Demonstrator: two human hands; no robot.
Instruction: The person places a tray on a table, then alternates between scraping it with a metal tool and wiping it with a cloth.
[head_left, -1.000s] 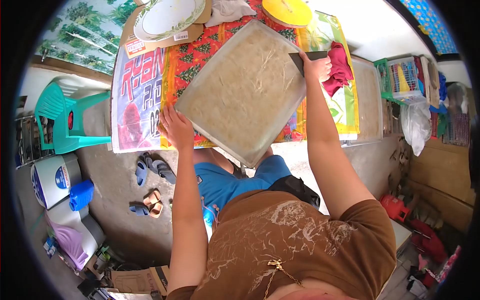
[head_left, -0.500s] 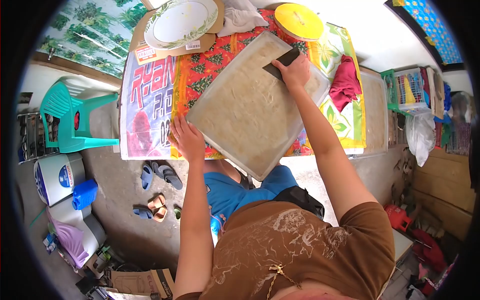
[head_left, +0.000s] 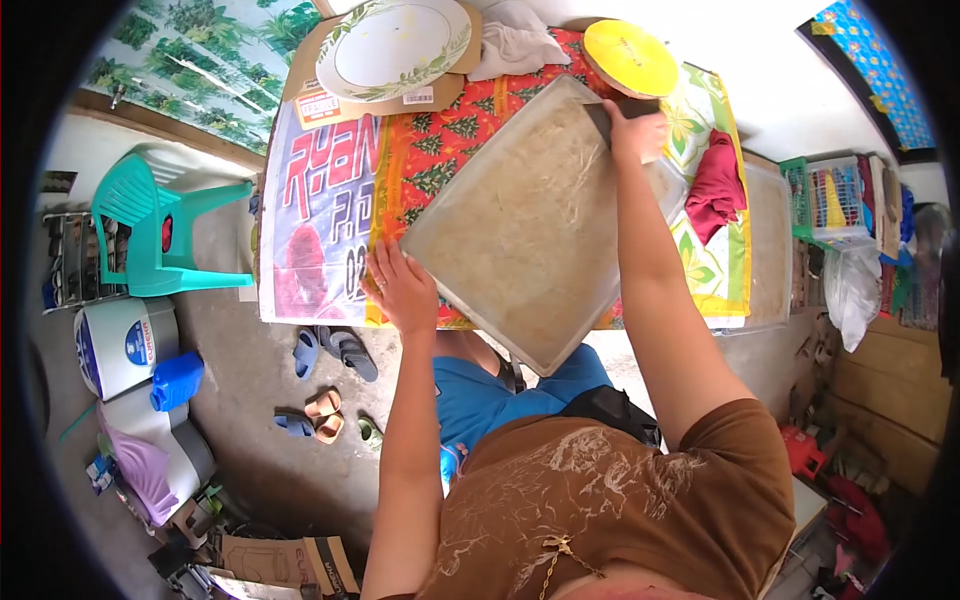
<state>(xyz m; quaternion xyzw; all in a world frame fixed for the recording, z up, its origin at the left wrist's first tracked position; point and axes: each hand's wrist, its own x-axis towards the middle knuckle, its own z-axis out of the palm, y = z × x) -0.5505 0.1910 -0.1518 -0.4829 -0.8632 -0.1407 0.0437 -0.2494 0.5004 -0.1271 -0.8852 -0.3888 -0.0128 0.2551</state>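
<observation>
A rectangular tray (head_left: 520,215) with a pale beige layer in it lies at an angle on the cloth-covered table (head_left: 310,290), its near corner over the table's front edge. My right hand (head_left: 637,135) grips a dark flat scraper (head_left: 600,122) at the tray's far right side. At the tray's left corner, my left hand (head_left: 402,287) rests against the rim with its fingers spread, holding nothing.
Behind the tray are a plate (head_left: 395,45) on cardboard, a white cloth (head_left: 515,42) and a round yellow object (head_left: 630,58). A maroon cloth (head_left: 716,188) lies right of it. A green chair (head_left: 150,235) stands left.
My right hand has moved with the scraper toward the tray's far right edge, and the scraper has turned. The whole view has shifted slightly. My left hand stays at the tray's left corner.
</observation>
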